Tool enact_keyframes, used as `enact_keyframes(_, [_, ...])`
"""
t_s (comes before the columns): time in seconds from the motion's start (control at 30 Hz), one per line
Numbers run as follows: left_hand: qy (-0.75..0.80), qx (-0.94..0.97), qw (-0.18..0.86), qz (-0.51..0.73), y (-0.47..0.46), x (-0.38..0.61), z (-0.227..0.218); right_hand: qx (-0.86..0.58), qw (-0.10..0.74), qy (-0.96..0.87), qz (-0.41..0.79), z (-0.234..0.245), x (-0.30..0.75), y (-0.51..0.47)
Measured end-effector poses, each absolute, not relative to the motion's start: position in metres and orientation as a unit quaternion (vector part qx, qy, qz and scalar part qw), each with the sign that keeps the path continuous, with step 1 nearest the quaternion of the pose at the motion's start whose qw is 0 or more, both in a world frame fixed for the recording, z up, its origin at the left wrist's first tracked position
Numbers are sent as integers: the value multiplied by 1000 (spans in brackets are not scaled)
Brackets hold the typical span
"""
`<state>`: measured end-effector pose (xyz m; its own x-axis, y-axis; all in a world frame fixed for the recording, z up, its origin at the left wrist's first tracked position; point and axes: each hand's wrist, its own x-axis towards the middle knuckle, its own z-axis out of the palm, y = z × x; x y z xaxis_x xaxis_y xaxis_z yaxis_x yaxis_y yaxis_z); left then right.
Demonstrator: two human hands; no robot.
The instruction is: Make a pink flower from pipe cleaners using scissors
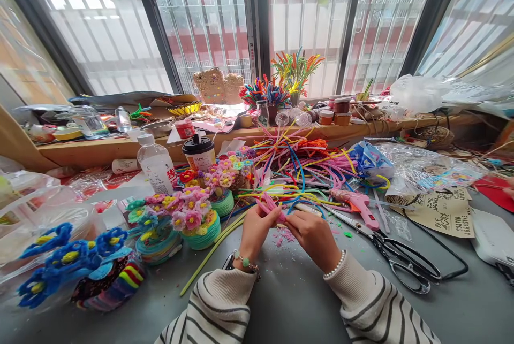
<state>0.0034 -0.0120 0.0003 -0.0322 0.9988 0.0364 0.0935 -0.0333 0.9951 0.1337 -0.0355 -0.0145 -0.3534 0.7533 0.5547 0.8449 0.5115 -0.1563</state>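
Pink pipe cleaners point(268, 205), bent into a small looped bunch, are pinched between my two hands over the grey table. My left hand point(257, 230) closes its thumb and fingers on the loops. From the other side, my right hand point(315, 236) grips the lower end, its fingers curled; the exact grip is partly hidden. Pink fluff point(283, 237) is scattered on the table beneath. Just beyond lies a large heap of loose pipe cleaners point(305, 154), mostly pink, with some yellow, blue and red ones.
Right of my hands lie a pink glue gun point(355, 206) and black-handled scissors point(405, 261). Pipe-cleaner flower pots point(203, 231), a blue-flowered pot point(112, 282), a plastic bottle point(156, 165) and a lidded cup point(199, 154) stand left. A cluttered wooden sill point(236, 134) runs behind.
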Motion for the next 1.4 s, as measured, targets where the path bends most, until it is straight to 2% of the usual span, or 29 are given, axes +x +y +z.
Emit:
enact_keyframes(0.1, [537, 517, 455, 488, -11, 3, 0, -500, 286, -809, -119, -16, 130, -37])
enact_keyframes(0.2, [538, 518, 450, 490, -11, 3, 0, -506, 315, -799, -74, -15, 127, -37])
enact_keyframes(0.27, [507, 529, 471, 492, -12, 2, 3, -490, 355, -796, 26, -11, 128, -36])
enact_keyframes(0.37, [398, 563, 559, 461, -16, 2, 9, -434, 401, -768, 249, -4, 135, -35])
enact_keyframes(0.5, [295, 576, 649, 400, -22, 0, 13, -367, 360, -685, 516, -2, 148, -34])
enact_keyframes(0.57, [286, 574, 660, 392, -23, -1, 13, -341, 343, -646, 590, -3, 151, -34])
enact_keyframes(0.67, [306, 573, 643, 407, -21, -3, 12, -322, 337, -620, 631, -4, 152, -34])
enact_keyframes(0.77, [352, 576, 603, 425, -20, -1, 12, -334, 343, -629, 612, -4, 150, -33])
enact_keyframes(0.97, [410, 589, 525, 458, -18, 2, 7, -392, 379, -691, 475, -6, 143, -31])
enact_keyframes(1.27, [480, 572, 443, 497, -15, 4, 4, -473, 400, -764, 179, -6, 127, -38])
enact_keyframes(1.33, [490, 562, 446, 495, -14, 5, 4, -488, 400, -761, 151, -5, 125, -39])
enact_keyframes(1.4, [493, 548, 464, 492, -14, 4, 4, -490, 411, -749, 174, -3, 125, -40])
